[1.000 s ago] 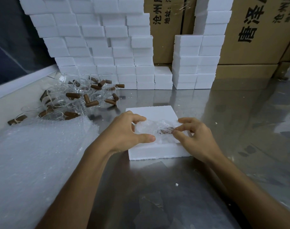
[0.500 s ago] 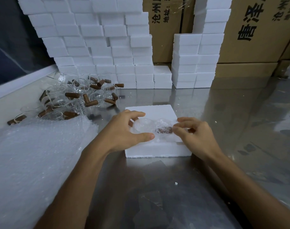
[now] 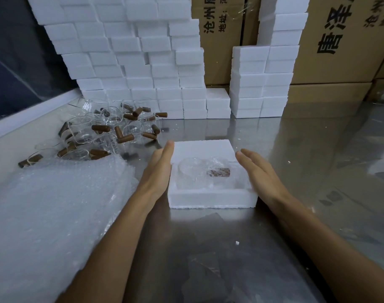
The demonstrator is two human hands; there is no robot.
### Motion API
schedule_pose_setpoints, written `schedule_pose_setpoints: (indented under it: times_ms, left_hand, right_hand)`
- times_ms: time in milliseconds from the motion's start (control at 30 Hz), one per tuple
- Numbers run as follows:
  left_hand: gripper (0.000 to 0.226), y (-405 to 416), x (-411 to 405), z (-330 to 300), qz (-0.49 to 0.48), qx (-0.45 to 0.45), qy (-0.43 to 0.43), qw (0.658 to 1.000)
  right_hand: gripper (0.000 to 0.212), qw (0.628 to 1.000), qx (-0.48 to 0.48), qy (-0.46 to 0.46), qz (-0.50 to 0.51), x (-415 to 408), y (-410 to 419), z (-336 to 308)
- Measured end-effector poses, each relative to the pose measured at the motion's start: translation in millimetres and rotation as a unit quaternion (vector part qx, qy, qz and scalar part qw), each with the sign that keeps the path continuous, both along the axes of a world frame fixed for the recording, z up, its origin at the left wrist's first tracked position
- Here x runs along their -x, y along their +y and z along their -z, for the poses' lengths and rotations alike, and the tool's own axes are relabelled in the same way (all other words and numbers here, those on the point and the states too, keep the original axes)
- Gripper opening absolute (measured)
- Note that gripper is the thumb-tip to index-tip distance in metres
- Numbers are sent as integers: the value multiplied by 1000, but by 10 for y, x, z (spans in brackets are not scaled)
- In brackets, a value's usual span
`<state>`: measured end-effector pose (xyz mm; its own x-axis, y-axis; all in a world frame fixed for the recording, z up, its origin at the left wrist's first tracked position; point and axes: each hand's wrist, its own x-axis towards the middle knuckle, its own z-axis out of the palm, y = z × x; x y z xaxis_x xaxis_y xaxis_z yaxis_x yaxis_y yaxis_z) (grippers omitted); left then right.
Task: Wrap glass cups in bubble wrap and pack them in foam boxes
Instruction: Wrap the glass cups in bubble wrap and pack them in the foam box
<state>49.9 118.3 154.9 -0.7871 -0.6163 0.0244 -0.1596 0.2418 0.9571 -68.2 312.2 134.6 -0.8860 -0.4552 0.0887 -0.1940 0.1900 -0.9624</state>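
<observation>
A white foam box (image 3: 210,199) lies open on the steel table in front of me. Inside its hollow lies a glass cup wrapped in bubble wrap (image 3: 203,172), its brown wooden handle showing through the wrap. My left hand (image 3: 158,171) lies flat along the box's left side with straight fingers. My right hand (image 3: 257,171) lies flat along the right side, fingers straight too. Neither hand holds anything. A pile of bare glass cups with brown handles (image 3: 107,132) sits at the back left.
A stack of bubble wrap sheets (image 3: 48,213) covers the near left of the table. Stacked white foam boxes (image 3: 138,62) form a wall at the back, with more (image 3: 265,79) to the right. Cardboard cartons (image 3: 339,40) stand behind them.
Both hands have let go of the wrapped cup, which now lies in the box. They have moved apart to the box's left and right sides with fingers straightened.
</observation>
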Motion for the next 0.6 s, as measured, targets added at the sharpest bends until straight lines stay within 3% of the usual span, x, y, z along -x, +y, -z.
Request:
schedule_pose_setpoints:
  times_ms: [100,333,433,600]
  left_hand:
    - [78,-5,1,12,-13,-11,7,1000]
    - [34,129,-17,-130,-21,-7,205,978]
    - [32,178,-38,-229,-35,4,286,958]
    - [18,214,-46,-290,-48,-9,341,939]
  right_hand:
    - [52,1000,12,-2,4,14,-3,-7]
    - [32,981,168,64,76,-101,59,-207]
    - [22,969,202,104,99,-147,104,-290]
    - [35,963,239,62,108,-175,108,-328]
